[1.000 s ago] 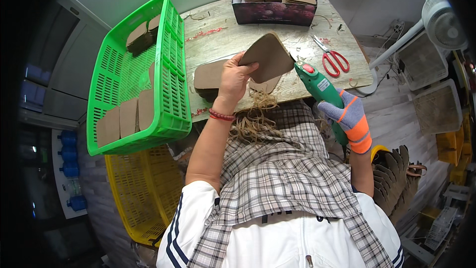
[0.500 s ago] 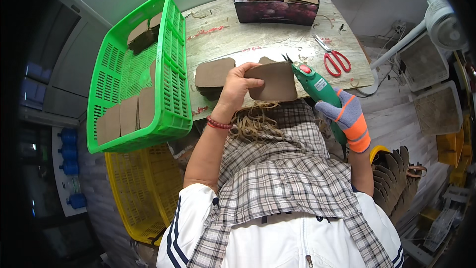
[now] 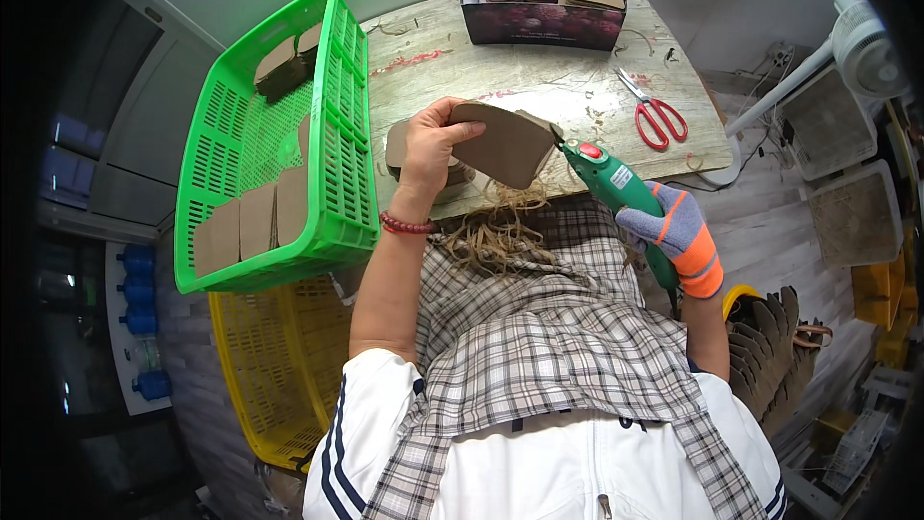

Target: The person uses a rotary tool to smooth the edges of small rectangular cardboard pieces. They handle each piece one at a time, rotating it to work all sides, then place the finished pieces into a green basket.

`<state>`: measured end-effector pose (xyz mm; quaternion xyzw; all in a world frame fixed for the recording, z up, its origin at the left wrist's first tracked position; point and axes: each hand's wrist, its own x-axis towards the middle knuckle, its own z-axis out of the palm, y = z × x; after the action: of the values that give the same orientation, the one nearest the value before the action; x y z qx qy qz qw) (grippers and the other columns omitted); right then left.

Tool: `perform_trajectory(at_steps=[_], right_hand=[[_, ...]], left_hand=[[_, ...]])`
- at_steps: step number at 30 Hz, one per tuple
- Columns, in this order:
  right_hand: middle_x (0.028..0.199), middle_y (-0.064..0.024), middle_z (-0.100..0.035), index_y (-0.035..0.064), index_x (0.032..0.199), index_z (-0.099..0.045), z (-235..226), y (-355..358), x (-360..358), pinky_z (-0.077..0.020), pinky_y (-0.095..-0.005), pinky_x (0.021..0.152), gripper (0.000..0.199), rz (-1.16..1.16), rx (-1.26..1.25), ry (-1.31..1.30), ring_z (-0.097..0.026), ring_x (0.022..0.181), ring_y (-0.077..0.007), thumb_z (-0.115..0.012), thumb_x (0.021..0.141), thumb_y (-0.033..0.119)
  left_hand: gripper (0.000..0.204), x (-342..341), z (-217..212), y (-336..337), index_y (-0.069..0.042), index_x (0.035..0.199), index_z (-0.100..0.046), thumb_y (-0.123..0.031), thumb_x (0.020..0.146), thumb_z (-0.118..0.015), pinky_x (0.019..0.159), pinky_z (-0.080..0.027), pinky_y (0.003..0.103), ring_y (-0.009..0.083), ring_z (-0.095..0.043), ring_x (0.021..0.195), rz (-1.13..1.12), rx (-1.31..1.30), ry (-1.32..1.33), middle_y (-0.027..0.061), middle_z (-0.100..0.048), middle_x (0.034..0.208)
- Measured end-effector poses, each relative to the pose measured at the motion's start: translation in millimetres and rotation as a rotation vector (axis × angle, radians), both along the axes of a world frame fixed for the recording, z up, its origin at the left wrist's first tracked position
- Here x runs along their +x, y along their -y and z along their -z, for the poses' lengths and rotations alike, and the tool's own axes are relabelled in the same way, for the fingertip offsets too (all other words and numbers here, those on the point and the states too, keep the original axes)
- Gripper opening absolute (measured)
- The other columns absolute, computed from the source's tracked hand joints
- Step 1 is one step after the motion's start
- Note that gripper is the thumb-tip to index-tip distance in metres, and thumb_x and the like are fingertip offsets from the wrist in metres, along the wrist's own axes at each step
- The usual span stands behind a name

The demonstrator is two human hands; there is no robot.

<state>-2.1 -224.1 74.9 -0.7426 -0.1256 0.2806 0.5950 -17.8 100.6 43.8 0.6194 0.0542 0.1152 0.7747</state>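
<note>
My left hand pinches a brown flat piece with rounded corners between thumb and fingers, tilted above the table's front edge. In my right hand, gloved in grey and orange, is a green handheld electric cutter with a red button. Its dark blades are at the right edge of the brown piece; whether they are parted is too small to tell. Behind my left hand, partly hidden, lies a stack of similar brown pieces. Thin brown trimmings are heaped on my plaid apron.
Red-handled scissors lie on the table at the right. A dark box of stacked pieces stands at the back. A green crate holds more at the left, above a yellow crate. A white fan stands right.
My left hand has shifted left, and the brown piece has turned so its right side slopes downward. The cutter has lowered a little, its blades now meeting the piece's edge.
</note>
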Motion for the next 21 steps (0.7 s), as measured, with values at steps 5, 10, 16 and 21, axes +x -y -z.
perform_trajectory(at_steps=[5, 10, 16, 21], right_hand=[[0.059, -0.0008, -0.055, -0.0018, 0.09, -0.061, -1, 1, -1, -0.041, -0.0214, 0.043, 0.032, -0.009, -0.016, -0.03, -0.05, 0.047, -0.0056, -0.077, 0.075, 0.022], [0.063, 0.0006, -0.057, -0.0012, 0.095, -0.062, -11, -2, -4, -0.0397, -0.0204, 0.048, 0.027, -0.065, -0.068, -0.039, -0.049, 0.052, -0.0046, -0.072, 0.077, 0.016], [0.062, 0.0009, -0.057, -0.001, 0.096, -0.063, -3, -5, -3, -0.0397, -0.0207, 0.046, 0.03, -0.077, -0.079, 0.013, -0.049, 0.051, -0.0041, -0.074, 0.076, 0.019], [0.063, 0.0002, -0.059, -0.0012, 0.098, -0.064, -3, -9, 0, -0.0417, -0.0203, 0.046, 0.038, -0.113, -0.098, 0.054, -0.051, 0.052, -0.0035, -0.078, 0.074, 0.026]], left_hand=[[0.017, 1, -7, 4, 0.0, 0.09, -0.066, 0.007, 0.075, -0.066, 0.07, -0.049, 0.023, 0.0092, -0.061, 0.073, 0.044, 0.032, -0.063, 0.0035, -0.067, 0.083], [0.017, 4, -4, 11, 0.0, 0.09, -0.065, 0.006, 0.074, -0.067, 0.07, -0.05, 0.022, 0.0085, -0.061, 0.074, 0.148, 0.084, -0.114, 0.0031, -0.067, 0.084], [0.023, 7, -6, 24, 0.0, 0.093, -0.065, 0.006, 0.072, -0.068, 0.071, -0.049, 0.023, 0.0095, -0.06, 0.076, 0.273, 0.286, -0.161, 0.0023, -0.066, 0.084], [0.05, 4, -19, 37, -0.003, 0.118, -0.057, 0.007, 0.07, -0.068, 0.072, -0.048, 0.024, 0.01, -0.059, 0.078, 0.335, 0.513, -0.176, 0.0024, -0.064, 0.084]])
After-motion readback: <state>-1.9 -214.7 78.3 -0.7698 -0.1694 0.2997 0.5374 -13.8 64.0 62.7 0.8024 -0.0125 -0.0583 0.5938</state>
